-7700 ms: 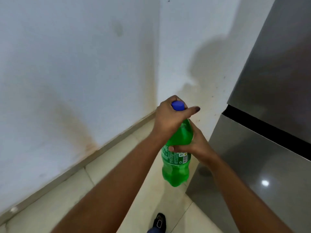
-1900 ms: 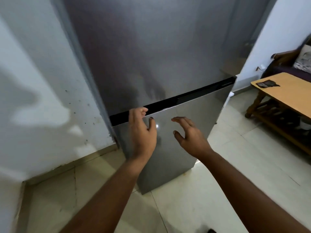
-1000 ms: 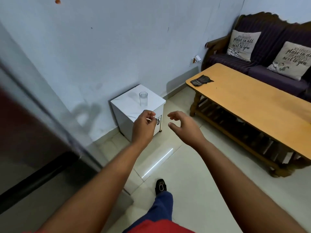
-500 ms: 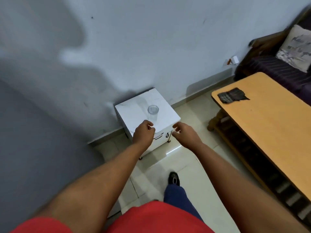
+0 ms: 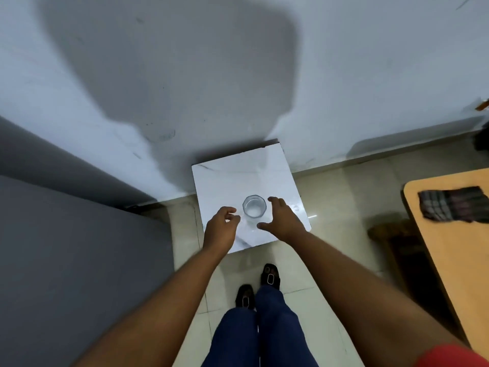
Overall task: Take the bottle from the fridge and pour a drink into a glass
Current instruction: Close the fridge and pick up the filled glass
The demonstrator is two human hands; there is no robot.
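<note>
We see the glass (image 5: 254, 212) upright on the white side table (image 5: 238, 176), between our left hand (image 5: 221, 229) and right hand (image 5: 284, 221); both spread, empty. Glass contents unclear. Wooden table (image 5: 455, 260) cut off right.

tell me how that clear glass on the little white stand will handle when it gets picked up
The glass looks rigid and breakable, so a knock against the hard stand top could chip it. Its smooth clear wall may be slippery. It stands upright and looks short and wide, so it probably resists tipping. Whether it holds liquid I cannot tell.
</note>
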